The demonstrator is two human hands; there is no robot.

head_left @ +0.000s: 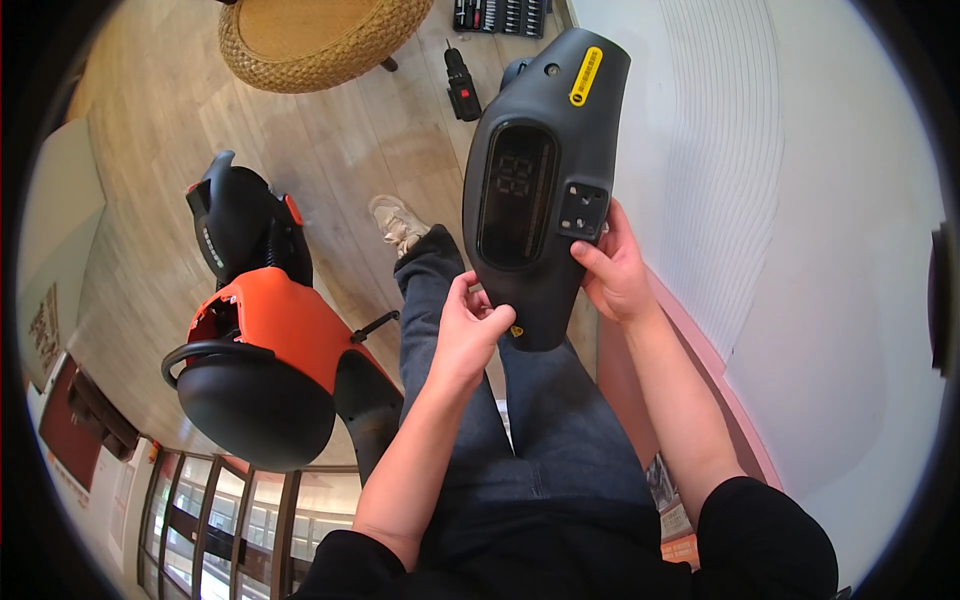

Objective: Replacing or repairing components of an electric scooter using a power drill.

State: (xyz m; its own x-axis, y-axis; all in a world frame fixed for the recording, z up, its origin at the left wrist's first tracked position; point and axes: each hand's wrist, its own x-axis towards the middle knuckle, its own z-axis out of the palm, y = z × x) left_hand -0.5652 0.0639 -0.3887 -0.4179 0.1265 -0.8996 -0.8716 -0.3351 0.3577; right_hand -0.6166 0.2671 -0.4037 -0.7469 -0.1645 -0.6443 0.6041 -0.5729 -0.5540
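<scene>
Way over on the left we're looking at a chunky orange-and-black machine [290, 315] that's sitting on the wooden floor [335, 145], with a round woven stool [260, 65] standing farther up. Next we're spotting a pale shoe [398, 224] that's poking out of our dark trouser leg [430, 290], and up past it a small black drill [460, 88] with a red patch is lying just below a bit case [505, 15]. Our left hand [470, 335] is resting at the lower left edge of the black shell [568, 155], thumb tip touching it; that grip's looking narrow, but we honestly can't tell if it's clamping. The shell is hanging above our legs, tilting slightly, its dark oval display [515, 195] facing us and a yellow label [585, 76] showing near the top. Our right hand [618, 275] is holding the shell's right edge, thumb in front beside a small squarish recess [583, 210], fingers mostly hiding behind. Beyond that, we're seeing a white wall [820, 300] with pink edging [708, 370].
</scene>
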